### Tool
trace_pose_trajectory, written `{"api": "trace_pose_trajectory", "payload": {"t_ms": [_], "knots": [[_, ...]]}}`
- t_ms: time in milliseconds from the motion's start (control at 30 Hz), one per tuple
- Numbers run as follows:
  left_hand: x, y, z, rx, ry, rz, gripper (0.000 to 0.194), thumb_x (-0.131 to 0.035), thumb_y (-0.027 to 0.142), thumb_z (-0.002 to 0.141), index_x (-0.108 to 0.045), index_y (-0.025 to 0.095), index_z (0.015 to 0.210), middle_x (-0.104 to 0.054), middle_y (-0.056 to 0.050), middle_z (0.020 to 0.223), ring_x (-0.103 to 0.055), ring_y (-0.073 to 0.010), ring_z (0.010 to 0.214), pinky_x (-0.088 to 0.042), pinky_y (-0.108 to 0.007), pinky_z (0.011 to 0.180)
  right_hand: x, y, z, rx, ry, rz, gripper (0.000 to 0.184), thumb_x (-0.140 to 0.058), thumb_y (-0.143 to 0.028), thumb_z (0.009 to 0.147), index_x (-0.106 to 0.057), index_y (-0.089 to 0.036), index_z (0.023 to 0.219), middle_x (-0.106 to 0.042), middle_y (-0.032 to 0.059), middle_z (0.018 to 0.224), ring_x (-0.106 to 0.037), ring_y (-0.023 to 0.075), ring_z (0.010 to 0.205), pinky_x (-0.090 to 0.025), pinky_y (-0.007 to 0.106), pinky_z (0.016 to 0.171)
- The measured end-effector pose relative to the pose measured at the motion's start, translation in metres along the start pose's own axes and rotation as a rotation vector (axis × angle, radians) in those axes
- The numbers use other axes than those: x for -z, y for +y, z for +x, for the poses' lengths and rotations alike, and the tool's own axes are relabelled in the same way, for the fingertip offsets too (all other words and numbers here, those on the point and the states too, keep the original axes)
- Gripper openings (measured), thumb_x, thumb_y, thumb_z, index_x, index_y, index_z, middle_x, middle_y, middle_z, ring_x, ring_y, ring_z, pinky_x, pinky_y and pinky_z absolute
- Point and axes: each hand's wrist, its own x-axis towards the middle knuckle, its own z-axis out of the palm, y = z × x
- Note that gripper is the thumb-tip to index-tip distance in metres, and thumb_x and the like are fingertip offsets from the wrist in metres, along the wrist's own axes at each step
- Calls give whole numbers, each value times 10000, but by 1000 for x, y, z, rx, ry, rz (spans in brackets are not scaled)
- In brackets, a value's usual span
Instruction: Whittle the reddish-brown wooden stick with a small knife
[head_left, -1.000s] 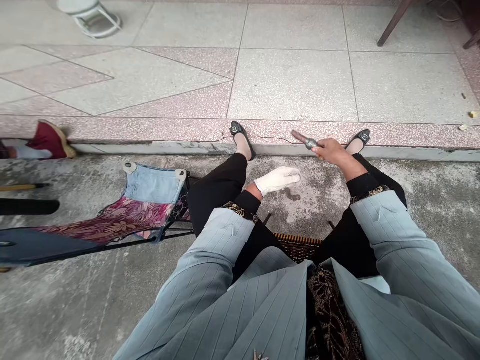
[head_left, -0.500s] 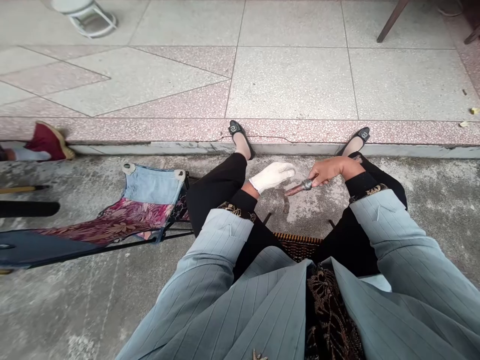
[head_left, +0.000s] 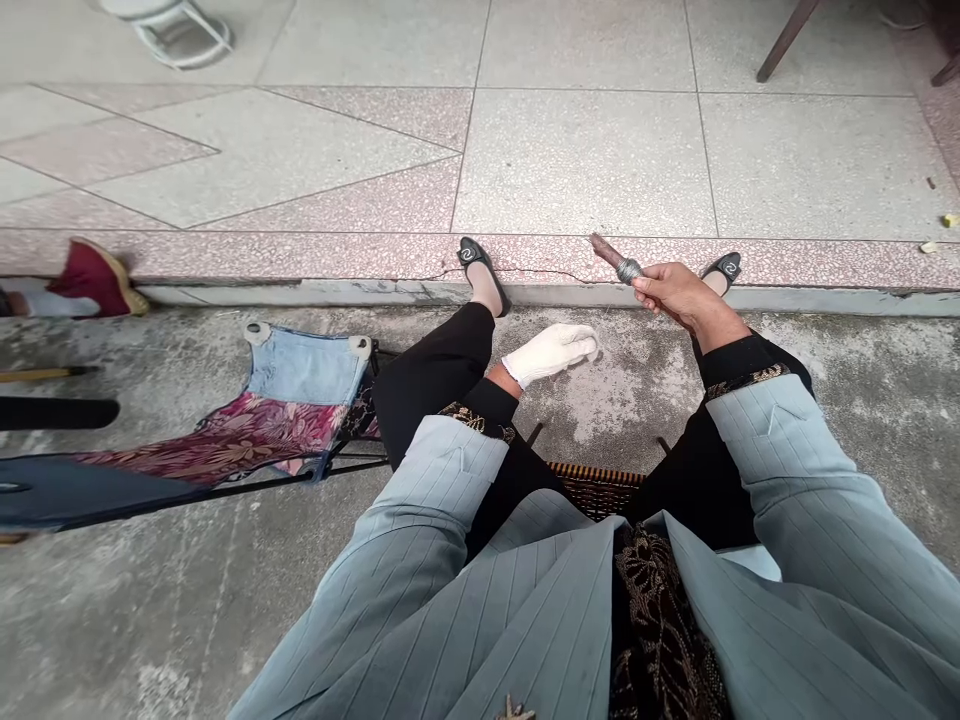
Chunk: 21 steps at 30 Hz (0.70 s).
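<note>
In the head view my right hand [head_left: 679, 297], bare, is closed around the lower end of a short tool with a reddish-brown shaft [head_left: 604, 250]. Silver wire or cord is wound round it in a thick band [head_left: 628, 270] just beyond my fingers. The shaft points up and to the left, above the step's edge; its kind is unclear. A white knit glove covers my left hand [head_left: 551, 353], which is lower and to the left, between my knees. Its fingers are curled together, with a small greyish thing at their tips that I cannot make out.
A tiled step [head_left: 525, 262] runs across in front, with my black shoes [head_left: 480, 275] on it. At left stands a folding chair of denim and floral cloth [head_left: 307, 370], near another person's red shoe [head_left: 97, 282]. A white stool [head_left: 184, 35] is farther back. Wicker [head_left: 600, 490] shows beneath me.
My right hand has lifted the tool up and away from my left hand, and its shaft has swung from pointing down-left to up-left. My left hand has stayed almost in place.
</note>
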Motion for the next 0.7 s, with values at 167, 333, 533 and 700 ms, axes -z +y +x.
{"api": "trace_pose_trajectory", "payload": {"t_ms": [167, 333, 533, 700], "knots": [[5, 4, -4, -30, 46, 141, 333, -456, 405, 935, -633, 152, 812, -566, 6, 658, -474, -109, 577, -354, -228, 592, -2, -6, 0, -28, 55, -458, 169, -605, -231, 905, -629, -133, 770, -559, 12, 646, -467, 95, 535, -348, 244, 532], [14, -3, -7, -72, 144, 392, 310, -460, 375, 929, -678, 157, 907, -662, -20, 813, -578, -158, 760, -418, -258, 748, -20, -2, -9, -67, -325, -1069, 157, -668, -289, 852, -730, -145, 861, -625, 48, 739, -502, 134, 625, -346, 281, 603], [10, -11, -10, -98, 187, 218, 337, -467, 425, 939, -652, 144, 918, -642, -27, 781, -557, -136, 696, -441, -255, 700, -21, -4, -33, 11, -862, -283, 319, -727, -431, 812, -712, -142, 947, -608, -16, 697, -488, 86, 573, -382, 232, 568], [-7, -6, -10, 3, 56, 24, 389, -440, 478, 950, -632, 152, 862, -497, 24, 597, -423, -99, 528, -348, -222, 532, -16, 2, -34, 157, -260, 216, 367, -773, -468, 768, -638, -135, 836, -558, -18, 660, -436, 64, 529, -346, 210, 509]]}}
